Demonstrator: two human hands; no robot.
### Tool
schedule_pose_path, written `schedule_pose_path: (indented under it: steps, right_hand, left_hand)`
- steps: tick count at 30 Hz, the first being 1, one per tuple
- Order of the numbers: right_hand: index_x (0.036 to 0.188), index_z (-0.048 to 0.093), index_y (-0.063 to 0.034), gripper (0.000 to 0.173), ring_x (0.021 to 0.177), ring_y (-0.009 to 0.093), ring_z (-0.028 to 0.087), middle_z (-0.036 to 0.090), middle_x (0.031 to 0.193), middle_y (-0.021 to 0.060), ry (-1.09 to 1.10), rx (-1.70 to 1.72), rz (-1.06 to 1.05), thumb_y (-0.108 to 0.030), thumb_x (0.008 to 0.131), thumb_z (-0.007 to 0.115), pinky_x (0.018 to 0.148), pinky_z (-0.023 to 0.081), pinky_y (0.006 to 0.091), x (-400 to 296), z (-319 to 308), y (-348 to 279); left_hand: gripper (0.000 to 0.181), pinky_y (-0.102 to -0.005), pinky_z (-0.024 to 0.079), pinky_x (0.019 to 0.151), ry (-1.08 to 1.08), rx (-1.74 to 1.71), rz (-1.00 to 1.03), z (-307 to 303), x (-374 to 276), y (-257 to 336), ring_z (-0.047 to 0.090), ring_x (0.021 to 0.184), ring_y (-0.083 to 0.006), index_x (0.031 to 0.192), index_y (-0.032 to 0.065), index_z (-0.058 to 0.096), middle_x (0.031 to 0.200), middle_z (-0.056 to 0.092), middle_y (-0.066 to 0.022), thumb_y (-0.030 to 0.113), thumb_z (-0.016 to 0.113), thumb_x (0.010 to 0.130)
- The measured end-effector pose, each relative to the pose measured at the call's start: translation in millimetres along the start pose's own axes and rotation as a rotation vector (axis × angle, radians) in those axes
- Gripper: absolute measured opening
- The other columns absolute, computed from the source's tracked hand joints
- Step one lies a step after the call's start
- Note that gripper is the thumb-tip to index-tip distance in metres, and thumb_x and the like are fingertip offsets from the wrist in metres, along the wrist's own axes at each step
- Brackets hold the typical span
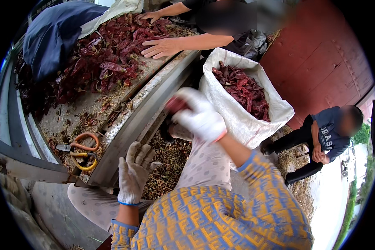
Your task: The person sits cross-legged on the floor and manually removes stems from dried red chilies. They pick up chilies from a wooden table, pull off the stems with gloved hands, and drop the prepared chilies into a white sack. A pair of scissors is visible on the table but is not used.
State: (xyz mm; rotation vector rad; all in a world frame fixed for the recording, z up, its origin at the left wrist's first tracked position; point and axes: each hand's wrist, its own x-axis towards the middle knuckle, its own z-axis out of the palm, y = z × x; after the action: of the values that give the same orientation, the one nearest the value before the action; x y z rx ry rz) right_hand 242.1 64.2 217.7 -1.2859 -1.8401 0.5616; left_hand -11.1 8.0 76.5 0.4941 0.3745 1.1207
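Observation:
My right hand [200, 115], in a white work glove and blurred by motion, is shut on a dark red dried chili pepper [176, 105]. It is between the metal-edged tray and a white woven sack [240, 125] that holds dried chilies [245, 92]. My left hand [134, 172], in a soiled white glove with a blue cuff, is beside the tray's edge, palm up with fingers apart; a small pale stem-like piece shows by its fingertips. A heap of dried red chilies [112, 59] lies on the tray. Scissors [81, 147] with orange and yellow handles rest at its near corner.
Across the tray, a co-worker's bare hands [162, 48] touch the heap. Dark blue cloth [62, 34] covers part of it. The metal tray rim [143, 109] runs beside my legs. Stems and debris [165, 162] lie below. Another person [318, 140] sits at right by a red metal panel [318, 59].

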Motion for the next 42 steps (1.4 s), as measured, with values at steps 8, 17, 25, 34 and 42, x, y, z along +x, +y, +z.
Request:
schedule_pose_path:
  steps: [8, 17, 25, 34, 42]
  right_hand:
    - [0.131, 0.056, -0.0126, 0.055, 0.105, 0.035, 0.066, 0.067, 0.115, 0.0199, 0.058, -1.429, 0.581, -0.045, 0.086, 0.06, 0.088, 0.051, 0.0449, -12.1, -206.7, 91.7]
    - [0.114, 0.069, -0.0092, 0.04, 0.106, 0.033, 0.065, 0.068, 0.113, 0.015, 0.03, -0.481, -0.021, -0.04, 0.089, 0.06, 0.093, 0.049, 0.0385, 89.9, -18.0, 33.0]
    - [0.121, 0.06, -0.0181, 0.035, 0.1, 0.036, 0.064, 0.062, 0.112, 0.013, -0.111, -0.767, -0.392, -0.033, 0.089, 0.063, 0.083, 0.053, 0.0452, 194.0, 119.1, -7.3]
    - [0.102, 0.072, -0.0125, 0.027, 0.091, 0.032, 0.067, 0.07, 0.096, 0.0135, 0.169, -0.404, -0.368, -0.036, 0.091, 0.063, 0.082, 0.052, 0.0396, 233.1, 112.1, -19.3]
    - [0.092, 0.07, 0.0003, 0.014, 0.073, 0.006, 0.058, 0.067, 0.08, -0.0003, 0.083, 0.075, -0.254, -0.01, 0.089, 0.061, 0.066, 0.048, 0.022, 170.2, 46.2, -48.5]
  left_hand:
    - [0.066, -0.0494, 0.046, 0.098, 0.088, 0.102, -0.147, 3.5, -0.3, 4.1, 0.048, 0.128, -0.0332, 0.143, 0.0063, 0.039, 0.14, 0.048, -0.0189, 0.057, 0.04, 0.101]
    - [0.052, -0.0452, 0.045, 0.098, 0.105, 0.159, -0.148, -7.9, -4.3, 8.4, 0.051, 0.125, -0.0273, 0.135, 0.0107, 0.047, 0.131, 0.054, -0.0115, 0.05, 0.049, 0.101]
    - [0.052, -0.0413, 0.046, 0.096, 0.116, 0.206, -0.138, -12.6, -3.4, 11.3, 0.054, 0.12, -0.0254, 0.132, 0.011, 0.051, 0.126, 0.058, -0.011, 0.049, 0.057, 0.097]
    - [0.055, -0.0346, 0.048, 0.093, 0.145, 0.258, -0.132, -18.6, 1.6, 12.6, 0.057, 0.116, -0.0212, 0.131, 0.0087, 0.053, 0.122, 0.061, -0.0091, 0.048, 0.063, 0.094]
    - [0.056, -0.0252, 0.045, 0.088, 0.252, 0.378, 0.167, -21.9, 5.1, 4.6, 0.053, 0.096, -0.009, 0.136, -0.001, 0.045, 0.105, 0.056, -0.0014, 0.018, 0.069, 0.089]
